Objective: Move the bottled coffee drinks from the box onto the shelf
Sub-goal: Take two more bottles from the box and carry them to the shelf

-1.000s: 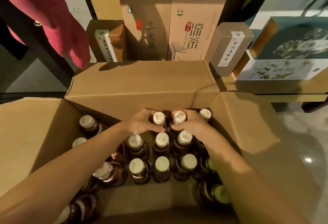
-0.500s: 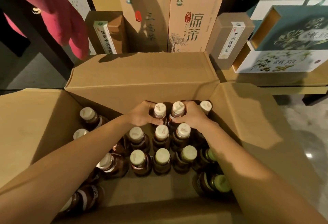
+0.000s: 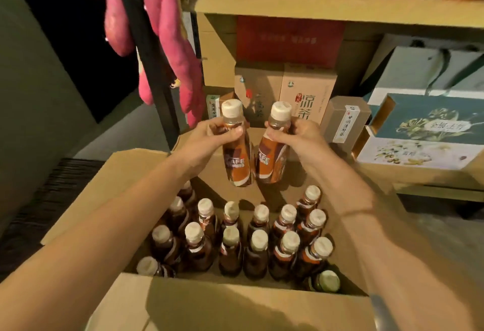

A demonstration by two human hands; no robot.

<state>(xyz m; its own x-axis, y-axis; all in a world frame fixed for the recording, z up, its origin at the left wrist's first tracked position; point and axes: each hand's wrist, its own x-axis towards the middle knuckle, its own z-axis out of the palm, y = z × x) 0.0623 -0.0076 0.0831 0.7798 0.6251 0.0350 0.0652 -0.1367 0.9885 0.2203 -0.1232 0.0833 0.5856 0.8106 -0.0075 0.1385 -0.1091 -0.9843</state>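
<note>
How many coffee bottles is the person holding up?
2: the left bottle gripped by the left hand, the right bottle by the right hand, both above the box; none seems hidden.

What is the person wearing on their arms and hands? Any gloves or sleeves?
No gloves: the left hand and the right hand are bare, and both forearms show no sleeves. I see no rings or watch. One thin dark band circles the right wrist, maybe a string or hair tie. A grey strip further up that arm is too unclear to name.
</note>
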